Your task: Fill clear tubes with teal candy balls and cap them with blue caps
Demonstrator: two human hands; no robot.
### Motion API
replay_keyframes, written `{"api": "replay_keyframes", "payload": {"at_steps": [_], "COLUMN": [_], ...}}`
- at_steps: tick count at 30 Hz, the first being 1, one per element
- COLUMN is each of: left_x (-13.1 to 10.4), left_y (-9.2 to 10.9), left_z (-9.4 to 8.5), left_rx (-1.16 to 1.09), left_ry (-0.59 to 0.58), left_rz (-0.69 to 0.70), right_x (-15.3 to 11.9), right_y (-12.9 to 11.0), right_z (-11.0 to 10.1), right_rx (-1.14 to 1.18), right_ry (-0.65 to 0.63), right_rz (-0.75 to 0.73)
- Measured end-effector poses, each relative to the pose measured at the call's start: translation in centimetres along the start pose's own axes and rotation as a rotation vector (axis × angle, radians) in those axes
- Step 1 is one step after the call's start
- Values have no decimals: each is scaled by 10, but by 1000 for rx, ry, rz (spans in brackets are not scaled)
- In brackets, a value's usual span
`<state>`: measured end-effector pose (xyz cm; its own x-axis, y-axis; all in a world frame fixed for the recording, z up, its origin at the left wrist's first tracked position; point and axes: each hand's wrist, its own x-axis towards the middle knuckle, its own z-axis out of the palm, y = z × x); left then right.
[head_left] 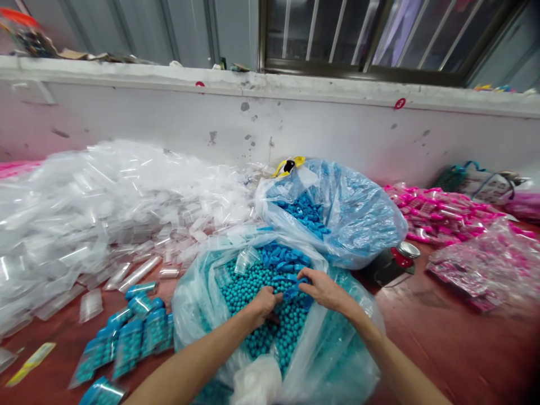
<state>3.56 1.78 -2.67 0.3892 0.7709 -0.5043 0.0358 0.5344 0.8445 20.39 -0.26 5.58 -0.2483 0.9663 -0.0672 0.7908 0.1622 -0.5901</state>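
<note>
A large clear plastic bag point(198, 304) lies open in front of me, filled with small round teal beads point(248, 287). Blue plastic caps point(282, 257) are heaped on the beads at the far side, beside a couple of clear empty tubes point(247, 260). My left hand point(265, 304) is low over the beads with its fingers curled; what they hold, if anything, is hidden. Just to its right, my right hand point(323, 288) pinches a blue cap point(292, 291) between thumb and fingers.
Bead-filled tubes with blue caps point(129, 340) lie at left, before a big pile of clear tubes point(126, 197). Behind stands another bag point(358, 214) of blue caps. At right are a dark jar with a metal lid point(396, 261) and pink packed items point(442, 211).
</note>
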Motion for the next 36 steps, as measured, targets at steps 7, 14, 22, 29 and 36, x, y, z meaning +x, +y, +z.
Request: {"api": "replay_keyframes", "payload": {"at_steps": [7,14,22,29,36], "left_x": [-10,-32,-39,-47,-50], "left_y": [9,12,7,7,9], "left_z": [-14,-38,-44,-37,-38], "left_rx": [-203,-284,-204,-95,84], "left_ry": [-14,51,188,127,125], "left_rz": [49,126,168,130,197], "right_x": [9,11,21,25,19], "right_y": [-9,-41,-21,-25,-13], "right_z": [11,88,73,60,64], "right_rx": [-352,-361,-178,417,581], "right_ry": [-182,-143,-95,-72,-146], "right_rz": [-75,11,24,-95,111]}}
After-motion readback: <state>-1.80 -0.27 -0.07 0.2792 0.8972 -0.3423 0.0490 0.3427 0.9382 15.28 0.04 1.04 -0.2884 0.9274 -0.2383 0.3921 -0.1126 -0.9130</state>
